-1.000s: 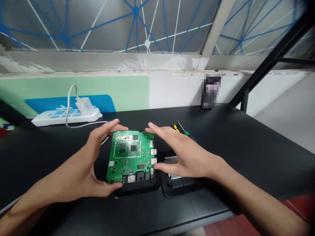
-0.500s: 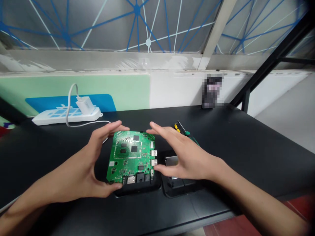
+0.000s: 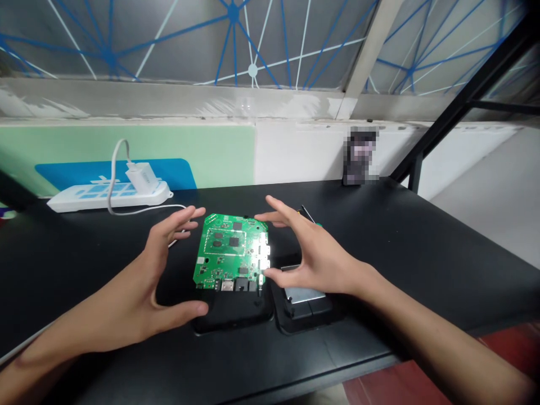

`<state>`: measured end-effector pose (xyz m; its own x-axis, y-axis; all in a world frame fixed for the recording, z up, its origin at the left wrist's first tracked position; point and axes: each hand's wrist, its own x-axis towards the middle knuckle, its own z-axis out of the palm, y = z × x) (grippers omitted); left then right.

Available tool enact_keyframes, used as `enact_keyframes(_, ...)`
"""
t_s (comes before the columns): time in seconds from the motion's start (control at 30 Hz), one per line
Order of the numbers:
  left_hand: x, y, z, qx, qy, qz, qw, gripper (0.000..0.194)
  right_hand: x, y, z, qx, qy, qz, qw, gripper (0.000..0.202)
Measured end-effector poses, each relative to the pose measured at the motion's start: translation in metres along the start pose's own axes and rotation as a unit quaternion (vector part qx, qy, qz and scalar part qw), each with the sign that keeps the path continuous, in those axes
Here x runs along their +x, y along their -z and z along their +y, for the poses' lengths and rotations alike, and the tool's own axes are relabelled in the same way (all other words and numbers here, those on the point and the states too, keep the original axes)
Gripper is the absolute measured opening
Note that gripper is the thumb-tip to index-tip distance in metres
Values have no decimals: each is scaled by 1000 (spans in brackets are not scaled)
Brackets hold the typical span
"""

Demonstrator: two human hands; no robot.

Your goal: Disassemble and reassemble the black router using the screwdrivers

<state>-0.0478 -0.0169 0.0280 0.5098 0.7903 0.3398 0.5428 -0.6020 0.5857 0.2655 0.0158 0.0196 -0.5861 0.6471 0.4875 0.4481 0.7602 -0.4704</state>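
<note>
A green circuit board is raised over a black casing half, tilted with its chips facing me. My right hand grips the board's right edge between thumb and fingers, beside its metal ports. Just left of the board, my left hand is open, thumb and fingers spread apart, with nothing in it. Right of the first casing half lies another black part with a silver metal plate, partly under my right hand.
A white power strip with a plugged-in charger and cable lies at the back left. A blurred upright object leans on the back wall. Behind my right hand a tool partly shows.
My left hand has let go of the board, its thumb and fingers now clear of the edge. The board has moved slightly up and right with my right hand.
</note>
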Motion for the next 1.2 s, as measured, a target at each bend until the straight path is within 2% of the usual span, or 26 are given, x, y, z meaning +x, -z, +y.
enact_keyframes(0.2, -24, -11, -14, 22, 55, -29, 998, 116, 0, 1, 0, -8, -1, -13, 1000, 109)
enact_keyframes(0.33, -32, -18, -15, 59, 45, -62, 995, 127, 0, 2, 1, -14, -6, -22, 1000, 108)
enact_keyframes(0.53, -32, -23, -13, 78, 70, -63, 993, 120, -1, 2, 1, -13, -9, -27, 1000, 108)
enact_keyframes(0.73, -26, -23, -9, 96, 35, -60, 993, 129, 0, 3, 0, -17, -9, -35, 999, 108)
enact_keyframes(0.97, -28, -30, -15, 33, 71, -58, 995, 133, -1, 4, -3, -27, -10, -39, 999, 107)
enact_keyframes(1.2, -31, -30, -19, 4, 91, -59, 994, 135, -1, 3, -5, -16, -10, -44, 999, 105)
